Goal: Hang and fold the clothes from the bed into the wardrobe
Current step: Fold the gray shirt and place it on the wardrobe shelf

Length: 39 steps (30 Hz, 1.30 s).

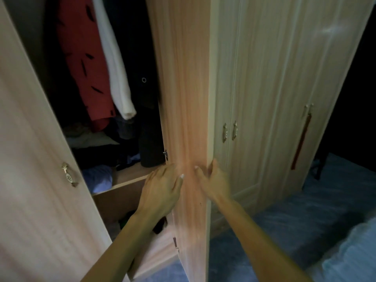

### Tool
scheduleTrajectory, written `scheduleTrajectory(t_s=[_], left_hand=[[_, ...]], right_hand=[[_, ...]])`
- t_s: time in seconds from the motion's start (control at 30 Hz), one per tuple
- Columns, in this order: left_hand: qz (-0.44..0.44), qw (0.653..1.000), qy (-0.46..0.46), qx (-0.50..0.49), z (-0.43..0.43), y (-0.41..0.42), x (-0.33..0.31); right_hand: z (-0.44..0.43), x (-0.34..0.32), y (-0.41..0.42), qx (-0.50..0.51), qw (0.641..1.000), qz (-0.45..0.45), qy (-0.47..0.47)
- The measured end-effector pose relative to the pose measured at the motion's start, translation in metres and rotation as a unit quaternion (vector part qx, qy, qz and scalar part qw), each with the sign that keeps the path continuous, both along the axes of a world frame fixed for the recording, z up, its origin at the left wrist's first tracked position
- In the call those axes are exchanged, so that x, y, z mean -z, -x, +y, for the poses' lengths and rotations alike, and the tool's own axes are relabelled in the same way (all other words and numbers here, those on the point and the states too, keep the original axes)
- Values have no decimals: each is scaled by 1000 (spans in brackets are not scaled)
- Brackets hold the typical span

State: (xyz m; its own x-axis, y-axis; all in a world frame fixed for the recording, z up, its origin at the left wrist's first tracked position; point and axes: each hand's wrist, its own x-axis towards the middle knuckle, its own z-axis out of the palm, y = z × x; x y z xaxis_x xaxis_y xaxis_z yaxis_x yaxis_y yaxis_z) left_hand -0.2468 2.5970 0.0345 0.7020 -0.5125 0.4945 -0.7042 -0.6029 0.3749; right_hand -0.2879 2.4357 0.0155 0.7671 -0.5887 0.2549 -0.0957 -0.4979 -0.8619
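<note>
Gripping the free edge of the open wardrobe door [187, 98] with the right hand [213, 180], thumb hooked round the outer side, fingers on the inner face. Pressing flat on that same face with the left hand [160, 186], fingers straight, holding nothing. No garment in either hand. Inside the wardrobe [264, 78], hanging close together: a red garment [81, 64] with black dashes, a white knitted sleeve [116, 68] and a dark coat [140, 58] with a metal eyelet. Beneath them, heaped loosely on the shelf [132, 176]: dark folded clothes [91, 139] and, at the front, a blue cloth [97, 178]. Probably soft, limp and light, all of it, apt to slip off a hanger or slump out of a fold. Best taken by the shoulders or collar for hanging, by two corners for folding. As for the door, likely a stiff, fairly light panel swinging on its hinges, best steered from the free edge, as here. Hard to read: door face smeared by blur, rail and hangers cut off above, lowest compartment too dark to make out. Only a cropped corner of the bed [350, 259] at lower right, pale bedding and little else; no telling the number of clothes left on it.
</note>
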Motion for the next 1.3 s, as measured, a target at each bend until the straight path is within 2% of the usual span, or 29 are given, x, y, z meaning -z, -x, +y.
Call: scheduleTrajectory(t_s=[0.13, 0.37, 0.47, 0.6, 0.73, 0.83, 1.13, 1.3], left_hand=[[3, 997, 42, -68, 28, -5, 6], [-4, 981, 79, -176, 96, -30, 15], [16, 974, 58, -219, 141, -48, 19], [25, 967, 44, -250, 184, -73, 18], [5, 969, 38, -242, 215, -113, 13], [-18, 970, 31, -239, 237, -154, 12], [-23, 978, -12, -209, 278, -261, 13], [-10, 984, -16, -176, 282, -295, 15]], right_hand=[[27, 12, -5, -38, 998, 13, 40], [103, 9, -30, -191, 979, -6, 73], [134, 4, -55, -259, 958, 26, 124], [177, 4, -102, -327, 924, 17, 196], [220, 10, -161, -333, 904, 38, 265], [245, 10, -195, -319, 902, 54, 286], [285, 13, -286, -273, 919, 55, 280], [296, 5, -323, -246, 924, 90, 277]])
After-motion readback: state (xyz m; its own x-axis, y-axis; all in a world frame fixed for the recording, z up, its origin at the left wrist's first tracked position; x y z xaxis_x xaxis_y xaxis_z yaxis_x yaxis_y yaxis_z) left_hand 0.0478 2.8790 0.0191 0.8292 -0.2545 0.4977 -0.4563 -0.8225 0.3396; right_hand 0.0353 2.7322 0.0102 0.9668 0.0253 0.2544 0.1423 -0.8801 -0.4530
